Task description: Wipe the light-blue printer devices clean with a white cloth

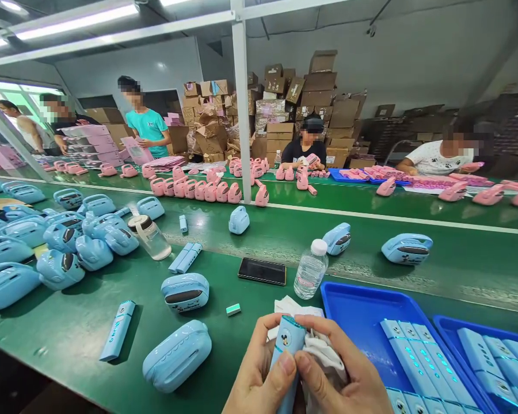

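At the bottom middle both hands hold a light blue stick-shaped device (287, 345) with a cartoon mouse print. My left hand (259, 379) grips its left side with the thumb on its front. My right hand (341, 374) holds its right side and also a crumpled white cloth (323, 353) pressed against it. To the right, a blue tray (354, 310) carries a row of similar light blue sticks (418, 351). A second blue tray (453, 328) at the far right holds more of them.
The green table (77, 328) carries several light blue cases (176, 353), loose blue sticks (118, 329), a black phone (262, 271), a water bottle (311, 269) and a jar (150, 234). Beyond a conveyor, other people work among pink cases (198, 190). Cardboard boxes (302, 98) stack behind.
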`<state>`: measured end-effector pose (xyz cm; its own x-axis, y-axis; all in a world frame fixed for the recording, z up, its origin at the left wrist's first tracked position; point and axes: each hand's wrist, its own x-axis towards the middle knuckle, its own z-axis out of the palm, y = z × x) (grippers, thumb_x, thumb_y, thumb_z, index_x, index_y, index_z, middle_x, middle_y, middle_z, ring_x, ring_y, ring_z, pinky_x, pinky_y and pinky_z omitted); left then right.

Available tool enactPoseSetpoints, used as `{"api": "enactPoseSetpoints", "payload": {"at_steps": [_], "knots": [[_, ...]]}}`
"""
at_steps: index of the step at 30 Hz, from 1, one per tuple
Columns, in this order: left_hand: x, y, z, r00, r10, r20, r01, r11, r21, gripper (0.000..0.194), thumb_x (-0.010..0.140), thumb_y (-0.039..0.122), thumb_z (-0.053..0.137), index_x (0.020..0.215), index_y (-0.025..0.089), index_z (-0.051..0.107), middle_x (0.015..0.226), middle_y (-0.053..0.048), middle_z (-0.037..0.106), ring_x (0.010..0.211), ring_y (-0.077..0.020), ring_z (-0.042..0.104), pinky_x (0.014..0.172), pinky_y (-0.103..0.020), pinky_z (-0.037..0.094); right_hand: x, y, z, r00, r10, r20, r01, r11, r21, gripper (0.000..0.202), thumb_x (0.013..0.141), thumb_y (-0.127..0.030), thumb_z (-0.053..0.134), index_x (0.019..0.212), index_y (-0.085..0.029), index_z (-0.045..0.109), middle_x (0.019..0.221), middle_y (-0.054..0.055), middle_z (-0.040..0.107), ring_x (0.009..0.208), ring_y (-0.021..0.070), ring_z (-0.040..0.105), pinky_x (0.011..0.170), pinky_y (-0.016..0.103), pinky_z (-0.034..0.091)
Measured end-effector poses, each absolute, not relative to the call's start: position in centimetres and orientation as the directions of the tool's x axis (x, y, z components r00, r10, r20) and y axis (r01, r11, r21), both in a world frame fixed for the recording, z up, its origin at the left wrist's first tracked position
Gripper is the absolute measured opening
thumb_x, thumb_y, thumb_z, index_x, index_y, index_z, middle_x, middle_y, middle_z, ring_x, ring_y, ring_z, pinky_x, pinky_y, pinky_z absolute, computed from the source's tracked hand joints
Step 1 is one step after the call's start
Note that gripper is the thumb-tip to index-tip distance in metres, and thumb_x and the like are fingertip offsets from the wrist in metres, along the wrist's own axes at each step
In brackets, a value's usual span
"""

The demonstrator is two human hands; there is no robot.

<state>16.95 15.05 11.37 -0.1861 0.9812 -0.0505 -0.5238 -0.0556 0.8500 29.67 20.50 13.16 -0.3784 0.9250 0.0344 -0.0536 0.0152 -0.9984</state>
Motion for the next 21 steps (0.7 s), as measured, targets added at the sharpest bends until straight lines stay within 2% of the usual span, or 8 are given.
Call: {"api": "enactPoseSetpoints", "payload": {"at_steps": [2,4,8,11,13,15,18,21], "knots": [[16.4,14.6,11.9,-0.143,0.987,-0.07,-0.464,-0.004,0.886,0.058,0.079,0.058,0.084,0.123,0.026,0.064,0.101,-0.005,0.073,0.061,-0.0094,0.058,0.061,-0.023,0.051,29.4,20.5,13.3,-0.375,0.922,-0.095,-0.063,-0.128,-0.99,0.046,0.082,-0.061,0.08,0.113,-0.027,0.07,0.076,-0.001,0.074,0.055,0.0138,0.065,0.05,0.019,0.052],[16.2,13.9,12.3,-0.183,0.981,-0.07,-0.397,-0.009,0.918,0.065,0.072,0.055,0.09,0.123,0.025,0.063,0.096,-0.003,0.072,0.062,-0.0096,0.058,0.052,-0.018,0.045,29.1,20.6,13.2,-0.325,0.933,-0.154,-0.089,-0.193,-0.977,0.05,0.078,-0.06,0.084,0.109,-0.024,0.067,0.075,-0.001,0.074,0.057,0.014,0.065,0.052,0.019,0.052],[16.1,12.4,12.3,-0.548,0.836,-0.014,-0.231,-0.136,0.963,0.043,0.074,0.039,0.092,0.107,0.026,0.067,0.105,-0.001,0.075,0.081,-0.0139,0.072,0.075,-0.021,0.059,28.5,20.4,12.5,-0.328,0.908,-0.261,-0.149,-0.323,-0.935,0.056,0.077,-0.066,0.084,0.107,-0.024,0.062,0.063,-0.004,0.066,0.052,0.0135,0.058,0.046,0.018,0.045],[15.2,11.7,11.7,-0.7,0.693,0.17,0.022,-0.217,0.976,0.027,0.086,0.029,0.083,0.109,0.027,0.069,0.114,0.0,0.077,0.095,-0.0162,0.076,0.084,-0.022,0.063,29.3,20.2,11.3,-0.362,0.891,-0.275,-0.17,-0.353,-0.92,0.053,0.078,-0.065,0.084,0.107,-0.024,0.066,0.067,-0.003,0.067,0.053,0.0113,0.055,0.046,0.017,0.042],[13.9,11.3,11.4,-0.637,0.652,0.412,0.291,-0.292,0.911,0.032,0.089,0.019,0.077,0.118,0.026,0.067,0.122,-0.004,0.078,0.114,-0.0216,0.074,0.096,-0.027,0.062,30.9,20.4,10.0,-0.313,0.902,-0.298,-0.16,-0.359,-0.919,0.054,0.077,-0.067,0.084,0.105,-0.023,0.07,0.081,0.002,0.074,0.061,0.0147,0.062,0.05,0.018,0.049],[12.4,10.8,11.6,-0.441,0.674,0.593,0.524,-0.343,0.78,0.041,0.087,0.01,0.076,0.124,0.023,0.063,0.129,-0.009,0.076,0.122,-0.0245,0.072,0.101,-0.03,0.061,32.9,20.7,8.5,-0.228,0.908,-0.352,-0.119,-0.385,-0.915,0.055,0.074,-0.068,0.085,0.104,-0.024,0.073,0.096,0.005,0.078,0.071,0.019,0.067,0.054,0.02,0.053],[10.9,10.1,12.3,-0.177,0.762,0.623,0.718,-0.332,0.611,0.047,0.085,0.007,0.076,0.126,0.021,0.06,0.119,-0.01,0.079,0.108,-0.0216,0.077,0.093,-0.026,0.063,35.5,20.8,6.9,-0.163,0.887,-0.432,-0.011,-0.439,-0.898,0.056,0.072,-0.069,0.086,0.103,-0.024,0.075,0.094,0.005,0.079,0.074,0.0211,0.069,0.056,0.02,0.055],[10.9,9.7,11.9,-0.118,0.74,0.663,0.766,-0.357,0.535,0.055,0.082,0.007,0.076,0.132,0.02,0.057,0.117,-0.012,0.077,0.106,-0.0248,0.076,0.093,-0.034,0.064,36.5,20.0,6.9,-0.158,0.874,-0.46,0.072,-0.455,-0.888,0.054,0.074,-0.071,0.082,0.101,-0.024,0.076,0.083,0.004,0.078,0.072,0.023,0.07,0.056,0.022,0.056]]}}
